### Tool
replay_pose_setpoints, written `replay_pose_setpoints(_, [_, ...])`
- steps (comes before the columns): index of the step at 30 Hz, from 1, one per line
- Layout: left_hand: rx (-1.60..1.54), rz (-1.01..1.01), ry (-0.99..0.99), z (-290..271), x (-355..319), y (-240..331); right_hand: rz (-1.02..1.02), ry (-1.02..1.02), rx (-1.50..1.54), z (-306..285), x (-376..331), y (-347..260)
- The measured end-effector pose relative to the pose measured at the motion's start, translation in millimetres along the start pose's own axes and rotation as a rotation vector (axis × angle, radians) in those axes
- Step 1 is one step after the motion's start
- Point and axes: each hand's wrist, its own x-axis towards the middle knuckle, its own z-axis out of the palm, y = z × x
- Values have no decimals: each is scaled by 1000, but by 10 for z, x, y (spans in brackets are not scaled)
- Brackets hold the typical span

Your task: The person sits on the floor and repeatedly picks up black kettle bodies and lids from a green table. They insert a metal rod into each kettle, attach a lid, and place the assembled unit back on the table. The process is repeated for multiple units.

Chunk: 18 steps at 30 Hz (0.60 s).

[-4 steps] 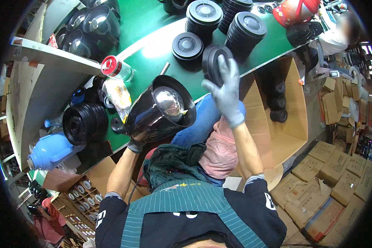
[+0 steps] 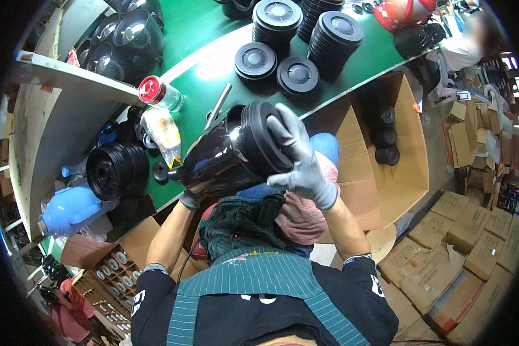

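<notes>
My left hand (image 2: 192, 198), gloved, is closed under a glossy black, jug-shaped shell (image 2: 213, 163) that lies tilted over my lap. Its fingers are mostly hidden behind the shell. A black ribbed round cap (image 2: 252, 138) sits against the shell's wide end. My right hand (image 2: 300, 167), in a grey glove, grips this cap, with fingers on its outer face and thumb near its lower rim. Whether the cap is seated cannot be seen. A metal rod (image 2: 219, 105) sticks up beyond the shell.
Stacks of black round caps (image 2: 336, 37) stand on the green table (image 2: 207, 69), with a single cap (image 2: 297, 75) near its edge. A red-lidded jar (image 2: 160, 93) is at the left. An open cardboard box (image 2: 406, 135) stands at the right. Glossy black shells (image 2: 134, 32) sit at back left.
My right hand has come down and left with a cap from the table to the shell's wide end, covering the shiny inside. The shell has tilted, its wide end turned more to the right.
</notes>
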Motion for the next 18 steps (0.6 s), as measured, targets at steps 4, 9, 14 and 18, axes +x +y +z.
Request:
replay_pose_setpoints(4, [-20,15,-35,464,6,442,15,23,75,-36,-388,-136])
replay_pose_setpoints(9, [1,-18,-112,599,-150,693,-136,10,9,-67,-622,-321])
replay_pose_setpoints(14, [14,-75,-143,667,-285,819,-189,74,-16,-22,-899,-443])
replay_pose_setpoints(18, [-24,-122,-71,584,-393,746,-57,240,318,102,-1050,-554])
